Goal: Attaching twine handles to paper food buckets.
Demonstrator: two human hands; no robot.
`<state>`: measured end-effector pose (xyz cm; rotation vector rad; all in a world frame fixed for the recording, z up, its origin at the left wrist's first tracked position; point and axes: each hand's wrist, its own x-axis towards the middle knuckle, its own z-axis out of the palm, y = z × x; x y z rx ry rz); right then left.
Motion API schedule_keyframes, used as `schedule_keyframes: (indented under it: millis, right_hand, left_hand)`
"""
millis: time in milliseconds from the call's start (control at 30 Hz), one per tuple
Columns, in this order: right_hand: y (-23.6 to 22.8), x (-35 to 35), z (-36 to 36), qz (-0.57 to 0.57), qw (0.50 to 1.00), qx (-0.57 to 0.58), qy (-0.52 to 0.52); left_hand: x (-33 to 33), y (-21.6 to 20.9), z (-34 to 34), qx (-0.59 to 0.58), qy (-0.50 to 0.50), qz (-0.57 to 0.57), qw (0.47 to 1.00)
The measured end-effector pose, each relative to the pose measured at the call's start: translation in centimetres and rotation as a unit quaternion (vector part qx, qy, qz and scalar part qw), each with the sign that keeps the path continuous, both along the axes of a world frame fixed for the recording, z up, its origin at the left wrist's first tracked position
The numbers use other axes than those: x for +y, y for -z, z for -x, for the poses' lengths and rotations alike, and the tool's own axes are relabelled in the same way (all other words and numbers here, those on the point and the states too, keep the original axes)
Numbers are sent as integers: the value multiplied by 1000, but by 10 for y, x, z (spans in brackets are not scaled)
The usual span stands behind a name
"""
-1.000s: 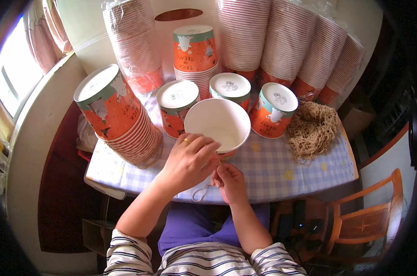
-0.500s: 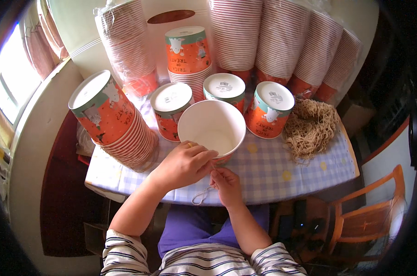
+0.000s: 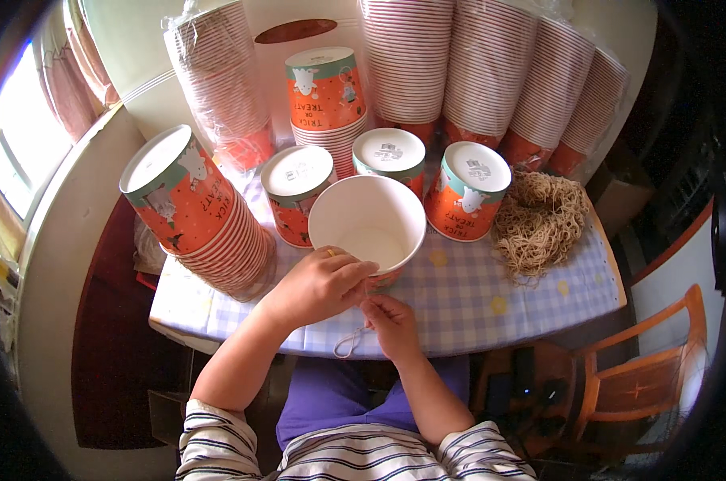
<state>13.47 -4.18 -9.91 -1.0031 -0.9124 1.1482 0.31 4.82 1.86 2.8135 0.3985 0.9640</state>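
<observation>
A paper bucket (image 3: 367, 210) stands with its white open mouth toward me near the table's front edge. My left hand (image 3: 324, 284) is closed at the bucket's near side, its thumb by the rim and its other fingers hidden beneath. Just below, my right hand (image 3: 390, 325) pinches a thin cord (image 3: 347, 345), whose loop hangs by the table edge. Where the cord meets the bucket is hidden by my fingers. Behind stand upside-down orange and green paper buckets, at the left (image 3: 287, 216), middle (image 3: 389, 148) and right (image 3: 467, 200).
A tangled heap of beige cord (image 3: 539, 224) lies on the checked tablecloth (image 3: 459, 313) at the right. A tall bucket stack (image 3: 207, 216) leans at the left. Plastic-wrapped stacks (image 3: 491, 64) line the back. A wooden chair (image 3: 643, 369) stands at the lower right.
My right hand has shifted very slightly left, closer under the left hand's fingers. The bucket and my left hand hold nearly the same place.
</observation>
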Motion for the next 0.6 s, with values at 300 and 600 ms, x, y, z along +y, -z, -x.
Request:
schedule_keyframes:
  millis: [300, 600]
  right_hand:
    - [-2, 1, -1, 8, 998, -64, -9]
    - [0, -15, -18, 22, 969, 204, -140]
  left_hand:
    - [1, -3, 3, 5, -7, 33, 999]
    - [-38, 29, 22, -198, -156, 125, 960]
